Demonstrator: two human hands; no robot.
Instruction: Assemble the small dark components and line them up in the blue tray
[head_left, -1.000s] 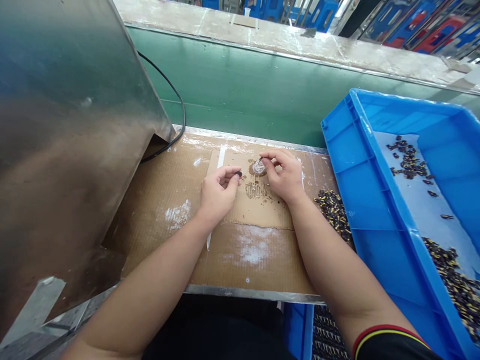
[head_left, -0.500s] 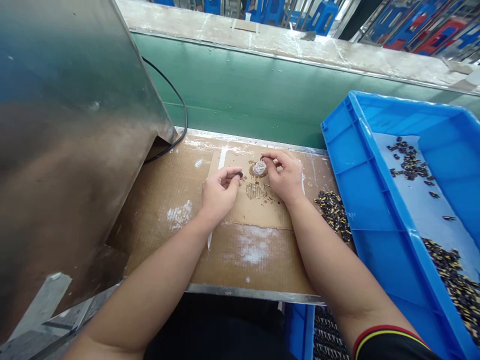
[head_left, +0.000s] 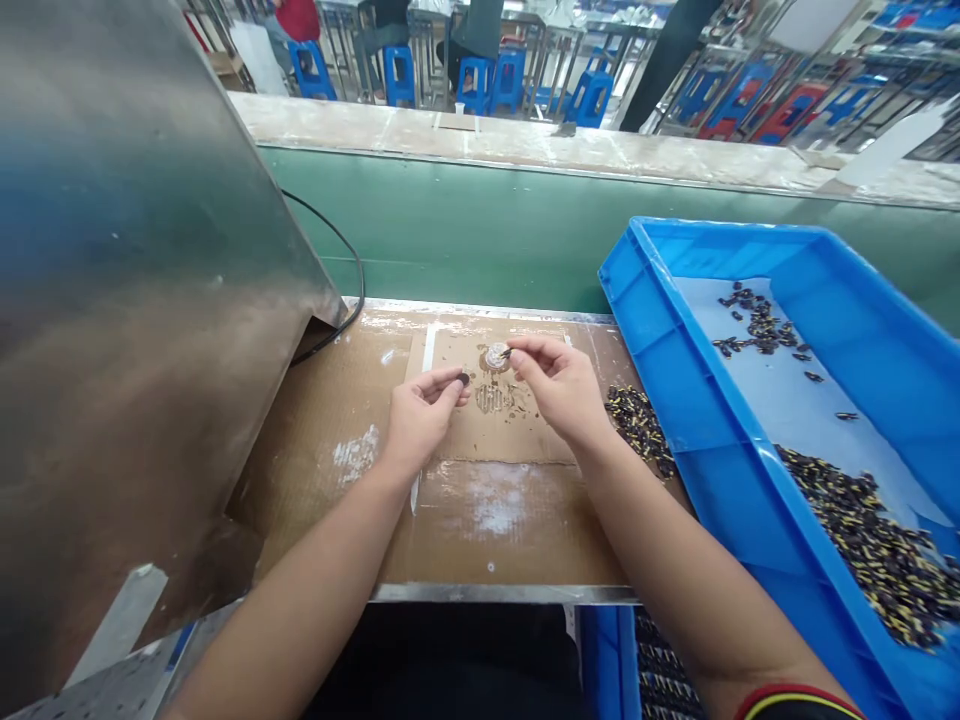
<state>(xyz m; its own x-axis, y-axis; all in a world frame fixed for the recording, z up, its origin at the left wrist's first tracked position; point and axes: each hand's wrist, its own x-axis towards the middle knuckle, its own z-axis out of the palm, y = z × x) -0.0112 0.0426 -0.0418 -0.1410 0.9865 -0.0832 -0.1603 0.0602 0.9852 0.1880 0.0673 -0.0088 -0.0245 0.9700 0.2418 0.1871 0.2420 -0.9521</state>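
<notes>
My left hand [head_left: 424,415] is closed in a pinch on a small dark round piece [head_left: 463,379] just above the cardboard. Between the thumb and forefinger of my right hand [head_left: 559,385] is a small black-and-yellow part [head_left: 507,353]. Its tip is over or beside a clear, whitish round blob [head_left: 496,356] on the cardboard sheet [head_left: 480,440]; whether they touch I cannot tell. Below the blob lies a striped brown smear [head_left: 490,399]. A pile of black-and-yellow parts [head_left: 641,425] rests on the bench, right of my right wrist.
A large blue crate [head_left: 675,400] with many such parts stands at the right. A metal housing [head_left: 150,300] takes up the left side, a black cable [head_left: 352,250] beside it. Behind the bench runs a green panel [head_left: 465,230]. Under the bench edge sits another blue crate [head_left: 607,660].
The view has tilted up, showing more of the room behind. My right hand has turned, and the black-and-yellow part in it now shows at the blob. My left hand keeps its pinch.
</notes>
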